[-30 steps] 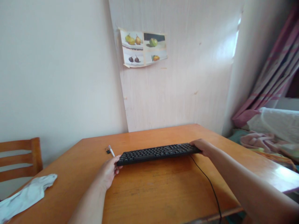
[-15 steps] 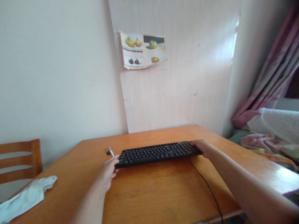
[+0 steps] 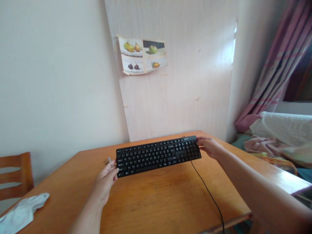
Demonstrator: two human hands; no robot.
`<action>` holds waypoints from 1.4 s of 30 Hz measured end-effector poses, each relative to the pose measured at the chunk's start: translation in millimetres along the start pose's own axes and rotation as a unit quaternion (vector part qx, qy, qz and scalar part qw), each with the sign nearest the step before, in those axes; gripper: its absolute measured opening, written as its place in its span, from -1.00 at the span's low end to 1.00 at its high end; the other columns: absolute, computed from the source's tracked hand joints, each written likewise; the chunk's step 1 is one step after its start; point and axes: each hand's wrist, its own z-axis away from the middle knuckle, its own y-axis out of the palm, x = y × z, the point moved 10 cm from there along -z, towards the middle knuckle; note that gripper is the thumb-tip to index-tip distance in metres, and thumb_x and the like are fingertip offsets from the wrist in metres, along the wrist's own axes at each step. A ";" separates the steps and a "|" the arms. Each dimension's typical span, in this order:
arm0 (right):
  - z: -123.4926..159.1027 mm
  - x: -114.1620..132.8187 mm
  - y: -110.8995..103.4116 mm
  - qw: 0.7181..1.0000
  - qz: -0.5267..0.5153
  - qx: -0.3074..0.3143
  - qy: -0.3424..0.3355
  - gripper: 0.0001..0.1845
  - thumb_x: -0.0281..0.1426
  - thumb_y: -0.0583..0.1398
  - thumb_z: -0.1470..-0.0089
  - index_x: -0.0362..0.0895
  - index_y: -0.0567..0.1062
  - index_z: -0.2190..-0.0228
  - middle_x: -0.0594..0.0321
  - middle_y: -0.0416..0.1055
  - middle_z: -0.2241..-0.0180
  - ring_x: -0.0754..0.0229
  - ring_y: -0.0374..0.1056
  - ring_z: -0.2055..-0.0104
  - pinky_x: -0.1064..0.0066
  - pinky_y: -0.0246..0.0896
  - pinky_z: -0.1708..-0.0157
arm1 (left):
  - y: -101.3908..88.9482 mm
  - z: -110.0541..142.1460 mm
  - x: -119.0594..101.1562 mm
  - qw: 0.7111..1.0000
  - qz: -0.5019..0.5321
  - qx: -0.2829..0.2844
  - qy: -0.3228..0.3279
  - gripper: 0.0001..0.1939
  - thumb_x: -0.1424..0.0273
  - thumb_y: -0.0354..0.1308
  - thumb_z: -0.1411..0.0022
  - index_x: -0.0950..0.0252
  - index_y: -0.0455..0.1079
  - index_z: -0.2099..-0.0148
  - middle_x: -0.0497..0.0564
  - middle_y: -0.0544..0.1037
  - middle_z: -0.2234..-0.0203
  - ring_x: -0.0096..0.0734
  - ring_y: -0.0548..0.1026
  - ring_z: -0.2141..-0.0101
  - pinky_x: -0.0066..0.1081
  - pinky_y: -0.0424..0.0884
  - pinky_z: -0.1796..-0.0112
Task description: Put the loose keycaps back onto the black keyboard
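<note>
A black keyboard [image 3: 156,155] is held up over the wooden table, its keys tilted toward me. My left hand [image 3: 105,177] grips its left end, thumb on the front corner and the other fingers partly hidden. At the opposite end, my right hand [image 3: 207,146] is closed on the right edge near the top corner. A black cable [image 3: 207,188] runs from beneath the keyboard down over the table's front edge. Just beyond my left hand lies a small whitish object [image 3: 109,159], mostly covered.
The orange-brown table [image 3: 156,201] meets a pale board [image 3: 175,107] at the back, with fruit pictures [image 3: 143,56] taped on it. A white cloth [image 3: 24,211] lies at the left, near a wooden chair [image 3: 16,175]. Fabrics [image 3: 263,144] are piled at the right.
Both hands have tipped the keyboard up, raising its back edge so more of the key face shows. The whole view has shifted slightly to the right.
</note>
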 end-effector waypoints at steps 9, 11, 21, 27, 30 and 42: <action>3.2 -14.1 1.9 0.997 -0.029 -0.024 -0.064 -0.75 -0.48 0.21 0.31 -0.14 0.39 0.43 0.29 0.44 0.45 0.27 0.31 0.40 0.46 0.20 0.35 | -3.8 -3.7 -0.8 0.998 0.060 -0.021 0.018 -0.57 0.35 0.32 0.12 0.33 0.48 0.12 -0.01 0.55 0.26 -0.50 0.44 0.38 -0.51 0.35 0.35; 5.8 -16.7 3.6 0.996 -0.028 -0.028 -0.078 -0.73 -0.47 0.21 0.31 -0.13 0.37 0.41 0.30 0.42 0.46 0.27 0.30 0.41 0.45 0.19 0.35 | -3.9 -3.2 -0.6 0.995 0.093 -0.024 0.005 -0.63 0.34 0.30 0.08 0.35 0.48 0.17 0.00 0.55 0.30 -0.47 0.46 0.38 -0.49 0.38 0.34; 33.5 -28.0 2.2 0.993 0.035 -0.043 -0.104 -0.71 -0.39 0.24 0.27 -0.09 0.35 0.38 0.37 0.35 0.49 0.27 0.24 0.41 0.48 0.08 0.41 | -6.4 -6.0 9.7 0.991 0.124 -0.038 -0.035 -0.68 0.15 0.20 -0.09 0.34 0.47 0.30 -0.02 0.55 0.47 -0.44 0.49 0.46 -0.47 0.43 0.42; 46.9 -32.2 0.9 0.993 0.062 -0.045 -0.093 -0.70 -0.40 0.24 0.27 -0.09 0.36 0.37 0.34 0.38 0.45 0.26 0.27 0.40 0.46 0.11 0.40 | -2.5 -6.7 17.1 0.993 0.101 -0.026 -0.046 -0.73 0.21 0.27 -0.04 0.34 0.48 0.34 0.01 0.56 0.39 -0.45 0.48 0.40 -0.49 0.42 0.41; 52.4 -34.3 1.6 0.993 0.067 -0.050 -0.080 -0.69 -0.42 0.23 0.27 -0.09 0.36 0.35 0.35 0.37 0.48 0.26 0.27 0.42 0.46 0.12 0.42 | 4.1 -2.4 18.2 0.996 0.069 0.005 -0.055 -0.59 0.06 0.28 -0.02 0.32 0.50 0.27 -0.01 0.54 0.36 -0.46 0.46 0.41 -0.48 0.42 0.40; 77.0 -58.7 5.7 0.994 0.094 -0.029 0.046 -0.76 -0.32 0.25 0.14 -0.12 0.41 0.35 0.21 0.43 0.51 0.25 0.35 0.50 0.51 0.13 0.62 | 17.1 14.7 -6.7 0.990 -0.136 0.042 0.012 -0.40 0.05 0.43 0.24 0.21 0.53 0.12 0.05 0.60 0.26 -0.17 0.46 0.16 -0.39 0.30 0.22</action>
